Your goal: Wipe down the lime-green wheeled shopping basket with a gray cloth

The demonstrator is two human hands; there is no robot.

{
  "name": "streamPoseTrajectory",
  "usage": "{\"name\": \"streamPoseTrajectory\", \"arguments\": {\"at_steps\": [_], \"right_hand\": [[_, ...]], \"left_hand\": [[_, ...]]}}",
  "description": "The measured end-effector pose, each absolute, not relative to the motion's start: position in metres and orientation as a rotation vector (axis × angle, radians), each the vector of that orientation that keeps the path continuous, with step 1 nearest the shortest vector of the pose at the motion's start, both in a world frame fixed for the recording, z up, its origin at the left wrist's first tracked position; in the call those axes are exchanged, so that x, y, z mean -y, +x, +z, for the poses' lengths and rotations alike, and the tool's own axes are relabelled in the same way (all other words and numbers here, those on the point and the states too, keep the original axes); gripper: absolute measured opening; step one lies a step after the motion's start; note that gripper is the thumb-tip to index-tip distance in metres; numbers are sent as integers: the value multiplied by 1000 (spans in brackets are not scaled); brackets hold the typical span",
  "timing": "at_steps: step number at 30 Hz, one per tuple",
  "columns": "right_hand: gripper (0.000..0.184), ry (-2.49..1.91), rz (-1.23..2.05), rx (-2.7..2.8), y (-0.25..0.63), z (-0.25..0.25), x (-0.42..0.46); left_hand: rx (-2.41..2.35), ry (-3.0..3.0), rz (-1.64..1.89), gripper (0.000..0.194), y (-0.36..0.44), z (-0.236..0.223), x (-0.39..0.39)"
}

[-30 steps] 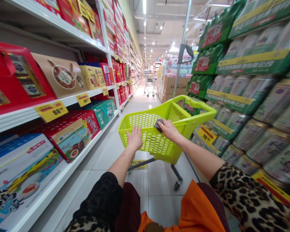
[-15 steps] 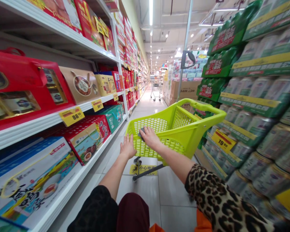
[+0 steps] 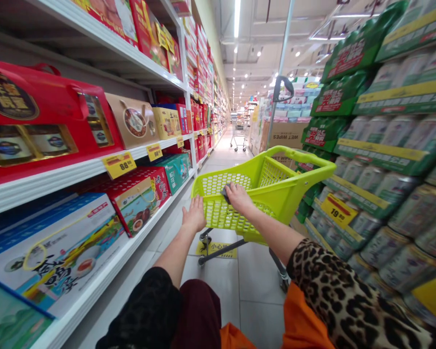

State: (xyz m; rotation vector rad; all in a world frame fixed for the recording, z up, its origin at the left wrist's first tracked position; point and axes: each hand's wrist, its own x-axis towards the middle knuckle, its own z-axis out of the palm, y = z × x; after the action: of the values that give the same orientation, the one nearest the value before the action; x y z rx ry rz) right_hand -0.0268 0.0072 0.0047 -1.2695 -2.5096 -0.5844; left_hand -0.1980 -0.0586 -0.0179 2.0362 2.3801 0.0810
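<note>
Right hand [image 3: 239, 198] was pinching a dark cloth [image 3: 225, 192] on the lime shopping cart's [image 3: 247, 201] rim; left grip [image 3: 195, 215] lay fairly flat, fingers extended, against its end.

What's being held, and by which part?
Right hand: a bunched grey cloth, it seems, held under the fingers by its right side, against the rim of the green cart. Left hand: nothing visibly held.

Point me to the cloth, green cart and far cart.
Cloth [image 3: 225, 194]: head view, its exposed dark part.
Green cart [image 3: 289, 201]: head view, solid part of its side.
Far cart [image 3: 239, 131]: head view, middle of its basket.
</note>
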Motion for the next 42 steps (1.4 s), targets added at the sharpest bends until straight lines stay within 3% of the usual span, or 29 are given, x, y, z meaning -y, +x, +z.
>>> {"name": "streamPoseTrajectory", "arguments": {"at_steps": [9,14,22,28,33,39,42], "right_hand": [[39,-1450,-840,2287,124,55,-27],[41,-1529,-773,2033,165,64,-35],[41,-1212,-590,2357,116,28,-26],[46,-1064,-244,2247,75,7,-12],[46,-1067,-55,2128,48,-12,6],[60,-849,14,2430,42,-25,23],[52,-806,136,2395,34,-35,24]], "left_hand": [[-2484,1947,79,83,-201,-13,41],[-2401,2155,329,81,-141,-2,28],[-2113,2165,593,79,-76,-4,16],[-1451,1172,1598,47,-59,-2,28],[-650,621,1631,32,-29,-6,36],[-709,449,1558,18,-60,-33,47],[-789,435,1551,17,-78,-46,53]]}}
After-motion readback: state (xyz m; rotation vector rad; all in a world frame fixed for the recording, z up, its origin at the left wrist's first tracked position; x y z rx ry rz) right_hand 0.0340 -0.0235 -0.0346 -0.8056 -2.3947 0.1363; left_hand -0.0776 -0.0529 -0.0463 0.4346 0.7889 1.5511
